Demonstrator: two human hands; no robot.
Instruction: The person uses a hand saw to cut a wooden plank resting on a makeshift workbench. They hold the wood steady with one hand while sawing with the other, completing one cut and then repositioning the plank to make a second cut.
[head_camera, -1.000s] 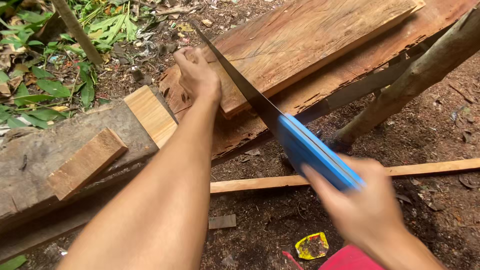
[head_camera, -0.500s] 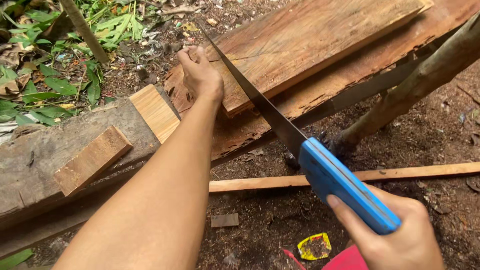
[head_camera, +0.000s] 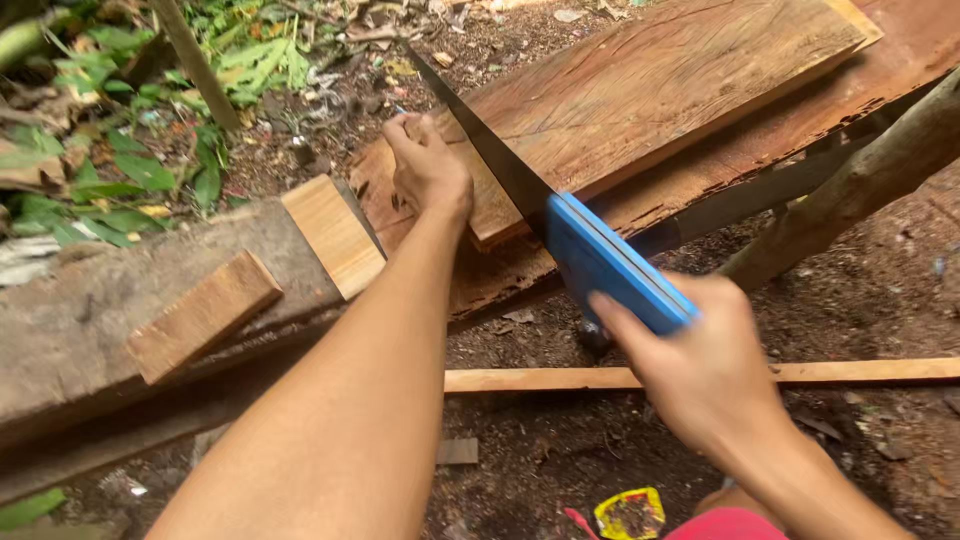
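Fingers (head_camera: 610, 315) of right hand (head_camera: 700, 370) wrap saw handle (head_camera: 610, 262); left hand (head_camera: 428, 170) presses plank (head_camera: 650, 90).

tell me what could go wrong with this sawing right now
1. The left hand presses on the plank right beside the saw blade; a slip or jump could likely cut the fingers.
2. The plank lies tilted on a rough slab propped by a branch; it may shift under the strokes.
3. The right hand holds the blue handle near its end, so its grip may waver.

Layout around the plank (head_camera: 660, 90)

A saw (head_camera: 560, 215) crosses the plank's near end; left hand (head_camera: 430, 170) lies on it left of the blade, right hand (head_camera: 700, 370) nearer, a slat (head_camera: 850, 372) below
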